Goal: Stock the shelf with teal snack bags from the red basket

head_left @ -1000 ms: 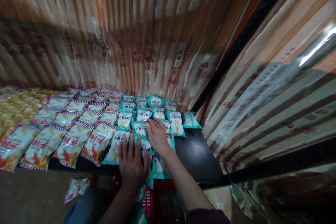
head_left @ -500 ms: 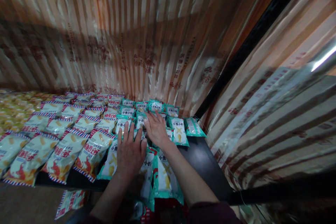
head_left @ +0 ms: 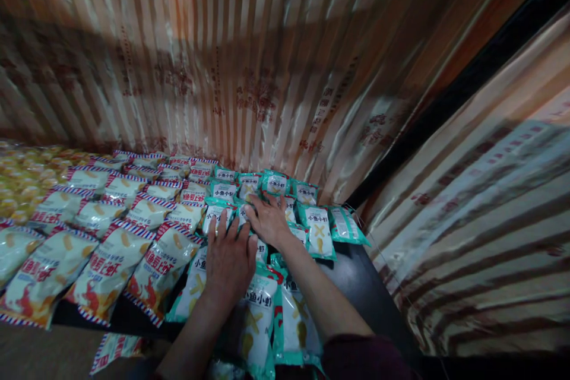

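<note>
Several teal-and-white snack bags (head_left: 318,230) lie in rows on a black shelf (head_left: 356,282). My left hand (head_left: 231,261) rests palm down over the middle bags, its fingers spread and touching their tops. Just ahead and to the right, my right hand (head_left: 269,221) lies flat on bags farther back, fingers apart. Neither hand is wrapped round a bag. Under both palms some bags are partly hidden. Nearest me, a larger-looking teal bag (head_left: 256,320) sits below my left wrist, beside another teal bag (head_left: 297,323) under my right forearm.
To the left are several rows of white snack bags (head_left: 109,264) with red-and-blue striped ends. Yellow wrapped items (head_left: 27,181) fill the far left. Striped plastic sheeting (head_left: 249,59) hangs behind, and a dark post (head_left: 427,113) slants at the right. One striped-end bag (head_left: 116,350) lies below the shelf edge.
The view has shifted a little, so the bags nearest me show more fully. Both hands stay flat on the teal bags, with only slight movement of the fingers.
</note>
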Tool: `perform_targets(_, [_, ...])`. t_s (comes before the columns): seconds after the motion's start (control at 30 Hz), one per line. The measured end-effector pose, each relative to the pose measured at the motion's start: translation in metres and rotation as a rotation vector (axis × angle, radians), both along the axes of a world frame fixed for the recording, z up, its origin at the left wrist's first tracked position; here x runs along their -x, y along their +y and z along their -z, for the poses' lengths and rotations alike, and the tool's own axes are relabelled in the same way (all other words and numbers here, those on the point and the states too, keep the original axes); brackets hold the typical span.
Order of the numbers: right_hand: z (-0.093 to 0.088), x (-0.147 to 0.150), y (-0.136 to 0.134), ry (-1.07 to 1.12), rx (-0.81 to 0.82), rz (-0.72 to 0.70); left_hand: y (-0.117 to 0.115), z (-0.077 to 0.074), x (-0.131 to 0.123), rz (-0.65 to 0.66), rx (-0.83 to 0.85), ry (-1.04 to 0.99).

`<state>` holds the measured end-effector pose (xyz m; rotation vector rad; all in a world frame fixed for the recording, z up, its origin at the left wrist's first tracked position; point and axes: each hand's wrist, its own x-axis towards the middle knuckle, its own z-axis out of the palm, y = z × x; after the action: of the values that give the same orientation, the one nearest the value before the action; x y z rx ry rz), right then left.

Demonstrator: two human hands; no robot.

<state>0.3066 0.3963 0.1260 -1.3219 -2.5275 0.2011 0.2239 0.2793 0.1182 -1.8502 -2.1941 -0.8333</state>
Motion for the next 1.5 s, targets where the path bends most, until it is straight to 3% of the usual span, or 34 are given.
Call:
perform_targets(0.4, [0.004, -0.002, 0.002, 0.014, -0.022, -0.024, 0.002, 0.005, 0.019, 0.117, 0.065, -0.054])
perform_targets(0.73, [0.010, 0.001, 0.008, 0.057, -0.044, -0.023, -0.004, 0.001, 0.026, 0.222, 0.214, 0.000])
perform_targets(1.03, [0.008, 0.004, 0.013, 0.073, -0.080, -0.015, 0.000, 0.007, 0.029, 0.213, 0.163, 0.029])
perform_targets(1.23, [0.000, 0.023, 0.038, 0.053, -0.167, 0.034, 0.001, 0.006, 0.027, 0.215, 0.136, 0.000])
perform_targets(1.37, [-0.005, 0.039, 0.063, -0.041, -0.061, 0.049, 0.001, 0.007, 0.026, 0.208, 0.132, -0.021])
perform_targets(1.5, [-0.004, 0.046, 0.069, -0.050, -0.009, 0.035, 0.003, 0.010, 0.027, 0.209, 0.120, -0.020])
